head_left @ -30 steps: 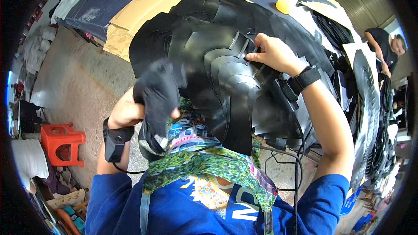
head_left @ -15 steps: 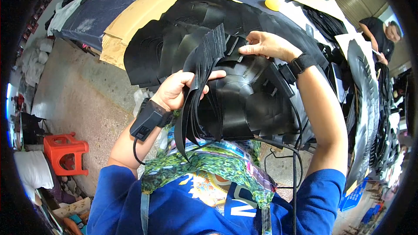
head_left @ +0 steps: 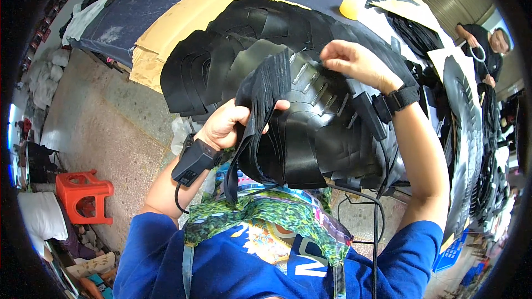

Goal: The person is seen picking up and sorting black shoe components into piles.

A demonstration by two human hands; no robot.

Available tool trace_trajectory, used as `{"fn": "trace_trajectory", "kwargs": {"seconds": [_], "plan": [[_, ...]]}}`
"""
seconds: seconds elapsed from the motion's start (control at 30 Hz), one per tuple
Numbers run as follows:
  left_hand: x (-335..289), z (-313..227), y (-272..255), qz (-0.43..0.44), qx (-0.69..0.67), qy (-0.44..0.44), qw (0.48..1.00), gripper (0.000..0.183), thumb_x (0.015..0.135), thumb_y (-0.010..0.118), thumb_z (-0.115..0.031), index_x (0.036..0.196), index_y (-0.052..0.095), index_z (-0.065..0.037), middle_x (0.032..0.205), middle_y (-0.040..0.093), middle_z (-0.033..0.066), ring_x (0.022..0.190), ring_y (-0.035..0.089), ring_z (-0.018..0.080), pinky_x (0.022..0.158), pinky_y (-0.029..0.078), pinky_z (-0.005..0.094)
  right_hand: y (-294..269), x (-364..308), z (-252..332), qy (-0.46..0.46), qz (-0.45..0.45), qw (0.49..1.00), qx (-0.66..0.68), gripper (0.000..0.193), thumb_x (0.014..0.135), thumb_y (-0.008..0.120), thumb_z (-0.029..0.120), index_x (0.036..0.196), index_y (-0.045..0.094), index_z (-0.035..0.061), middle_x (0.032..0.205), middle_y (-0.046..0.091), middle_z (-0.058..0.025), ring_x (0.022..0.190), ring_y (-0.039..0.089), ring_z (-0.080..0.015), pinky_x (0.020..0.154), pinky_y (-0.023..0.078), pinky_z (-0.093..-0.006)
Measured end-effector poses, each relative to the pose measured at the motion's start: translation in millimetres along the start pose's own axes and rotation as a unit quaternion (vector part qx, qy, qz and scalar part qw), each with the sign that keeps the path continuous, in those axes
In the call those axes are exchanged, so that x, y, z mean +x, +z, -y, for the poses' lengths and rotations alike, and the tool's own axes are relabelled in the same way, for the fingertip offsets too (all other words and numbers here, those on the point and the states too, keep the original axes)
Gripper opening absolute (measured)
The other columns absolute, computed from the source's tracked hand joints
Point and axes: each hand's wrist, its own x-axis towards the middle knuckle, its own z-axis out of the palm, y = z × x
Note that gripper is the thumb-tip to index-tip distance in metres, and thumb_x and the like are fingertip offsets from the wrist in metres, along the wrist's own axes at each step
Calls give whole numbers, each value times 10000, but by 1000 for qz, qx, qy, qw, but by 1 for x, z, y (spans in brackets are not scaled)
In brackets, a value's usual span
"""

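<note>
My left hand (head_left: 223, 124) is closed around a thick stack of black leather-like pieces (head_left: 265, 83). The stack stands on edge, and its lower ends curve down toward my apron. Over the right part of the work surface hovers my right hand (head_left: 357, 65), fingers loosely bent and nothing visible between them. Beneath it lie overlapping black sheet pieces (head_left: 310, 86), shiny, with a slanting row of short pale strips along their edges. More black pieces (head_left: 194, 69) fan out to the left and behind the stack.
Brown cardboard (head_left: 160, 27) lies under the pieces on a dark table (head_left: 116, 30). A bottle of yellow liquid (head_left: 353, 3) stands at the back. Cables hang from the device (head_left: 369, 115) by my right wrist. A red stool (head_left: 84, 194) is at left; another person (head_left: 482, 50) is at far right.
My right hand has lifted off the piece it touched and moved slightly right, uncovering the row of pale strips. The stack in my left hand has turned and looks more compact.
</note>
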Motion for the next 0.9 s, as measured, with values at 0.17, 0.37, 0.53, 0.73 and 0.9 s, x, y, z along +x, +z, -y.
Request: {"fn": "trace_trajectory", "kwargs": {"seconds": [0.17, 0.37, 0.53, 0.73, 0.9], "plan": [[-15, -5, -3, 0, 40, 43, 998, 493, 614, 449, 2, 1103, 477, 62, 1044, 566, 193, 735, 583, 186, 690, 484, 278, -7, -15, 35, -47, 87, 992, -78, 158, 790, 556, 110, 921, 556, 22, 795, 605, -56, 752, 568, -126, 700, 456, -261], [-31, -26, 27, -40, 40, 158, 986, 464, 668, 449, -1, 1130, 456, 46, 1073, 551, 171, 909, 563, 221, 836, 437, 323, -37, -82, 68, 10, -12, 1000, -2, 173, 821, 552, 141, 932, 533, 9, 848, 573, -29, 778, 534, -98, 719, 440, -240], [-35, -24, 42, -92, -35, 246, 964, 383, 777, 453, 40, 1159, 427, 38, 1102, 530, 143, 1003, 531, 239, 900, 409, 366, -6, -124, 100, -64, -27, 997, 35, 205, 765, 615, 136, 911, 546, 10, 846, 588, -58, 811, 558, -146, 733, 444, -258], [-28, 17, 72, -110, -26, 191, 975, 318, 808, 476, 26, 1125, 462, 14, 1068, 549, 87, 979, 530, 164, 862, 420, 310, 60, -97, 131, -139, -37, 989, -20, 321, 659, 660, 24, 949, 521, 27, 937, 536, -119, 821, 561, -262, 713, 465, -321], [-18, 16, 68, -90, -29, 197, 976, 320, 827, 482, 7, 1146, 461, -18, 1116, 524, 56, 1026, 490, 146, 905, 373, 294, 68, -69, 108, -160, -68, 977, -121, 340, 638, 666, 61, 927, 494, 12, 869, 499, -131, 776, 538, -314, 658, 456, -351]]}}
